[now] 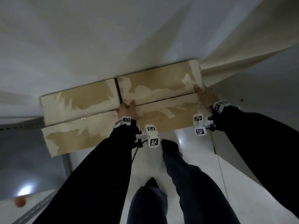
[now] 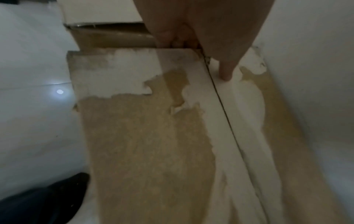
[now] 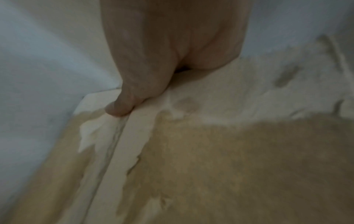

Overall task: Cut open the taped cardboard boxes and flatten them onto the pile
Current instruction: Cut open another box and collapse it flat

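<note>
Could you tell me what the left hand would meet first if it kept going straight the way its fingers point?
The left hand already grips the near flap's end, thumb on the far flap of the flattened cardboard box. Straight on it would probably cross that flap and reach the white wall; depth is unclear.

The right hand (image 3: 172, 53) looks blurry up close, its fingers tuck behind the cardboard (image 1: 155, 84) where I can't see them, and a small orange round thing (image 1: 19, 201) down in the corner is too fuzzy to name.
</note>
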Demonstrator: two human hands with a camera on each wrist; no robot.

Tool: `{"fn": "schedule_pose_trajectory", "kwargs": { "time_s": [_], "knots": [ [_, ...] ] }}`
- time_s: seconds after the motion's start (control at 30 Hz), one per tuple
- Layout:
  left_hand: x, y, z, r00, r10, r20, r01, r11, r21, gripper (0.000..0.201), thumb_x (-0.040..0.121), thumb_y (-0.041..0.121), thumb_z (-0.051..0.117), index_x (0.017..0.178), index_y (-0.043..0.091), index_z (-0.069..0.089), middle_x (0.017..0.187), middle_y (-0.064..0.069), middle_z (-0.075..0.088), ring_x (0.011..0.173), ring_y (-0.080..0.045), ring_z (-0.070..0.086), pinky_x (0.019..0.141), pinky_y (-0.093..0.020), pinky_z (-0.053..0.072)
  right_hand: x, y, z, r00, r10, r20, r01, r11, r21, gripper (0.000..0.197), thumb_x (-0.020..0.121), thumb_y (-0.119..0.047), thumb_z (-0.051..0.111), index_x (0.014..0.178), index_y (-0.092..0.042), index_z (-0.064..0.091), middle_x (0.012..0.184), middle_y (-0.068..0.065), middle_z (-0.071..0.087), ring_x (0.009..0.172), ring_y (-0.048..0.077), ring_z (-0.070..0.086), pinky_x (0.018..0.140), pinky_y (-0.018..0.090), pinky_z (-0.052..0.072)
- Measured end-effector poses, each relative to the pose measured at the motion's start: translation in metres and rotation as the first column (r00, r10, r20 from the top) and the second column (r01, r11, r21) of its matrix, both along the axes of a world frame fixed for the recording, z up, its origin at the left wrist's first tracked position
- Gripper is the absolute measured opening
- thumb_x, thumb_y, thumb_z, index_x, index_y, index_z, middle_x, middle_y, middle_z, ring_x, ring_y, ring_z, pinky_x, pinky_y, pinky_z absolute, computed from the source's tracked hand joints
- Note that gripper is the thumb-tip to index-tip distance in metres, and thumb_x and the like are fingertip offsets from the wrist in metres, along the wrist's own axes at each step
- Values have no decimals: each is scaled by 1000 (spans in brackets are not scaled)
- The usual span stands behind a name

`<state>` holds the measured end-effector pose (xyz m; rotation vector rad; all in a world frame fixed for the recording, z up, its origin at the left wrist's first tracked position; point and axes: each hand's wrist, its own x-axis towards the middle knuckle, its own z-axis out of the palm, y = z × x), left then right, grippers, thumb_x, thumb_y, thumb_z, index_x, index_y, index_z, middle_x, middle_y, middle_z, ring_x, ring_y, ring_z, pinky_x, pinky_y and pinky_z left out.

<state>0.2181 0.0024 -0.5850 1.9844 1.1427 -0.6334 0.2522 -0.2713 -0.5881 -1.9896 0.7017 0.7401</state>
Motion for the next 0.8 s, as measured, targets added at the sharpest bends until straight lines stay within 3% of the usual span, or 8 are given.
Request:
{"fn": "schedule_pose_trajectory", "kwargs": {
  "time_s": [0.1,0.23,0.33,0.43,0.5,0.63,0.73,0.8],
  "knots": [
    [-7,-3,22,996,-72,50,71,997,30,43,96,45,48,111,5,52,116,-18,58,107,-33,54,75,-30,32,-9,-7,24,1000,-31,-1,31,999,-9,54,99,-45,35,144,-14,36,145,10,43,132,27,41,91,20,29],
    [-32,-4,79,962,-124,245,112,992,60,35,93,43,55,92,11,42,87,-5,53,79,-23,49,65,-27,29,-37,-12,80,993,-80,85,83,996,-36,63,95,-54,41,140,-10,41,141,14,47,131,29,41,102,26,28],
    [-65,-3,141,899,-116,422,102,993,57,29,94,36,56,96,11,42,85,-4,57,71,-19,52,59,-24,32,-69,-11,142,990,-87,108,90,996,-21,54,98,-44,41,139,-10,41,139,13,48,130,29,43,103,29,31],
    [-102,4,217,875,-105,472,108,994,22,37,98,34,49,118,4,40,97,-4,59,77,-18,55,54,-20,35,-104,-4,215,982,-80,171,80,997,6,51,97,-44,41,138,-13,43,129,9,54,124,21,48,98,27,34],
    [-125,13,265,870,-75,488,96,995,-17,43,99,34,47,128,5,35,103,-2,55,87,-20,56,63,-21,39,-130,4,265,978,-69,197,64,997,33,50,97,-46,40,137,-15,46,126,8,56,120,21,50,92,25,36],
    [-168,41,348,821,-50,569,89,995,-41,46,99,37,45,138,17,34,119,1,53,103,-14,51,85,-24,38,-182,13,354,946,-23,324,-19,992,125,49,96,-49,38,139,-25,42,129,1,56,116,21,54,96,31,41],
    [-189,50,399,765,-115,634,143,990,7,32,95,51,47,117,28,50,118,-4,61,109,-25,57,97,-44,45,-221,10,417,902,-88,423,-41,957,287,50,94,-49,44,140,-34,37,122,-18,57,106,0,58,90,23,47],
    [-195,43,436,718,-159,677,185,982,35,31,96,47,47,115,23,51,118,-8,60,111,-27,56,98,-46,44,-242,-1,453,880,-140,454,-39,931,363,59,88,-56,47,142,-37,33,126,-18,56,110,-3,57,95,26,48]
  ]
}}
